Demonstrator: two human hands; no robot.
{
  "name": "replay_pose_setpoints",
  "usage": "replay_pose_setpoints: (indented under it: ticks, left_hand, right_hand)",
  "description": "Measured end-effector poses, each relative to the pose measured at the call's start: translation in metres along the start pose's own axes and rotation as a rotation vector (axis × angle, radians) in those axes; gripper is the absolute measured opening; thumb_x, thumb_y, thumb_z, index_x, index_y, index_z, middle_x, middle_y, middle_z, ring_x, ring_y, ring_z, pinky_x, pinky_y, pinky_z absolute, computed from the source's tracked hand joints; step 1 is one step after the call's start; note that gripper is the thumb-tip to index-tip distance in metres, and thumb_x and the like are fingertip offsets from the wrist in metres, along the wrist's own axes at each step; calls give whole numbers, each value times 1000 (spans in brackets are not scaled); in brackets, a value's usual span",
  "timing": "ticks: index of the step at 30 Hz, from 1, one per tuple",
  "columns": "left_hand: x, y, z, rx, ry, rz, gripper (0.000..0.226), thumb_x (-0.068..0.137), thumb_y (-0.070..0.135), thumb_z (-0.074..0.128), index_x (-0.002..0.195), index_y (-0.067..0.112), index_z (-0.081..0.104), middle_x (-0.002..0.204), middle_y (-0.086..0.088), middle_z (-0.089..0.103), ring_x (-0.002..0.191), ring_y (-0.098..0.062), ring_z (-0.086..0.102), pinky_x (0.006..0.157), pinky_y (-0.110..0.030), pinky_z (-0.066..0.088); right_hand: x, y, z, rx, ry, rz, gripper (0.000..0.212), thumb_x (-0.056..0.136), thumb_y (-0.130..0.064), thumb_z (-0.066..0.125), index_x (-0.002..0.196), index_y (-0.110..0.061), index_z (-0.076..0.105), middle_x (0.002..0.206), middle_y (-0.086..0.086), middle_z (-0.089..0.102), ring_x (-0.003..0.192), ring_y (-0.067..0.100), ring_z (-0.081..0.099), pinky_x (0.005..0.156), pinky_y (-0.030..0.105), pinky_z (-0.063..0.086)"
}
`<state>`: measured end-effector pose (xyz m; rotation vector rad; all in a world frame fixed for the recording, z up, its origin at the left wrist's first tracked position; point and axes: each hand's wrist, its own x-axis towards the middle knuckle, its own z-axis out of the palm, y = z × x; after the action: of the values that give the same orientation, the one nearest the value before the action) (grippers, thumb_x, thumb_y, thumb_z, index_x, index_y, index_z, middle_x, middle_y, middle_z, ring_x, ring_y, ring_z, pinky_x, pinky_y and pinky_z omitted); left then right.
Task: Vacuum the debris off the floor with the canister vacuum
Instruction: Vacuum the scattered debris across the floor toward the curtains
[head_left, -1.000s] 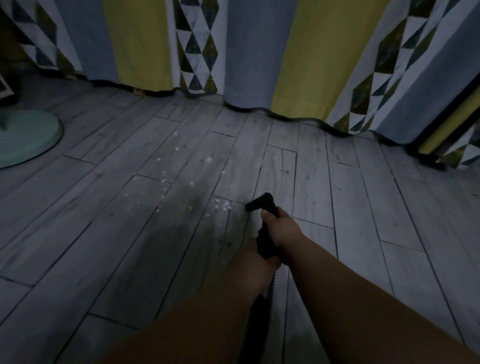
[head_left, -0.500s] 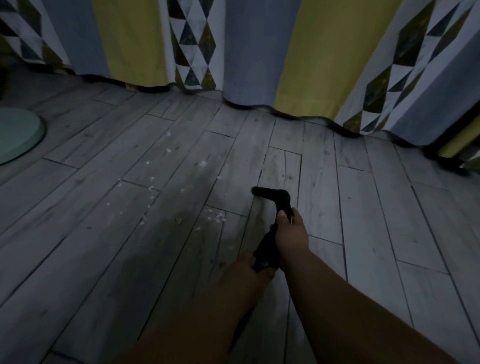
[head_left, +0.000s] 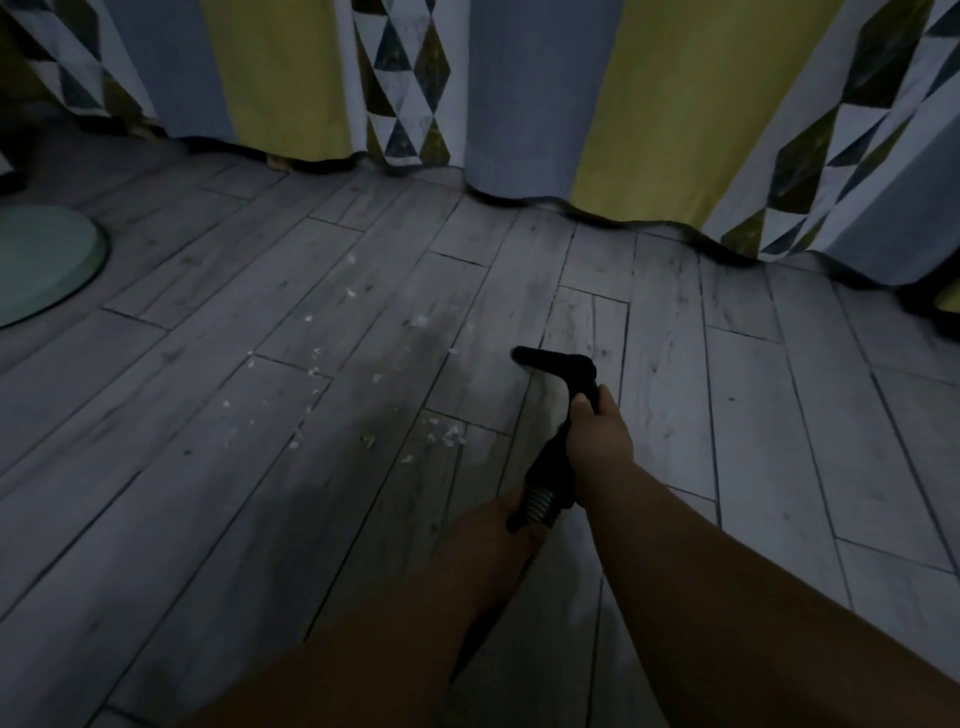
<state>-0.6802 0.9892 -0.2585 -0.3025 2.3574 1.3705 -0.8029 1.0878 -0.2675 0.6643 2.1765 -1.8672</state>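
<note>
**Both hands on the vacuum tube, nozzle just right of the crumbs**

The right hand (head_left: 597, 434) is wrapped firmly round the black tube (head_left: 549, 460) of the vacuum, thumb lying along the top and fingers curled underneath, just behind the bend where the nozzle (head_left: 553, 364) begins. The left hand (head_left: 496, 527) grips lower down, nearer the body, closed round the ribbed hose (head_left: 540, 501) where it joins the tube. Its fingertips are mostly hidden under the hose, but the hold looks tight.

Ahead of the right-hand grip the nozzle turns sideways and points left, low over the floor (head_left: 727, 415). Whether its tip touches the planks cannot be told in this dim light.

The debris (head_left: 448, 437), small pale flecks, lies entirely to the left of both grips. One cluster sits just left of the right hand, level with its knuckles. A single fleck lies near the nozzle tip, slightly ahead of it to the left. The rest is strewn farther left and forward across the grey wood-look boards.

Well beyond the grips, a curtain (head_left: 519, 93) in yellow, blue-grey and triangle-patterned panels hangs down to the floor. Far off to the left sits a round green base (head_left: 41, 260).
</note>
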Motion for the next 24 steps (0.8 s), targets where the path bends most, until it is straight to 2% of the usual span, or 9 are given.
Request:
replay_pose_setpoints:
  ticks: [3, 12, 15, 21, 24]
  left_hand:
    - [-4, -9, -2, 0, 39, -7, 50, 95, 38, 50, 143, 38, 35, 141, 4, 49, 125, -14, 49, 89, -14, 31]
    - [-40, -13, -13, 90, 42, 8, 49, 96, 38, 45, 144, 39, 32, 139, 3, 51, 120, -14, 52, 74, -11, 34]
    - [-54, -12, -12, 84, 58, 27, 49, 96, 35, 46, 144, 37, 33, 140, 2, 51, 121, -16, 51, 82, -14, 31]
    - [-74, -17, -6, 20, 61, 36, 48, 98, 32, 44, 145, 30, 33, 144, -1, 45, 126, -19, 47, 87, -14, 29]
    - [-82, -20, 1, -17, 63, 40, 47, 97, 32, 46, 143, 30, 37, 142, -2, 48, 124, -19, 49, 91, -18, 33]
  right_hand:
    - [-6, -1, 7, -62, -7, -28, 52, 103, -31, 38, 153, -27, 22, 153, 8, 36, 134, 31, 41, 113, 43, 32]
    - [-44, 6, 6, 6, -12, 12, 51, 104, -29, 37, 153, -24, 22, 155, 7, 31, 137, 30, 36, 115, 42, 29]
    - [-53, 1, 6, 6, -64, 52, 54, 104, -31, 38, 154, -23, 19, 157, 8, 29, 138, 31, 36, 115, 47, 30]
    - [-75, 3, 4, -91, -71, 26, 54, 104, -31, 37, 154, -20, 20, 156, 8, 29, 138, 31, 35, 115, 43, 29]
    - [-83, 6, -2, -101, -59, 27, 53, 104, -29, 38, 153, -19, 22, 155, 9, 32, 137, 31, 37, 115, 42, 30]
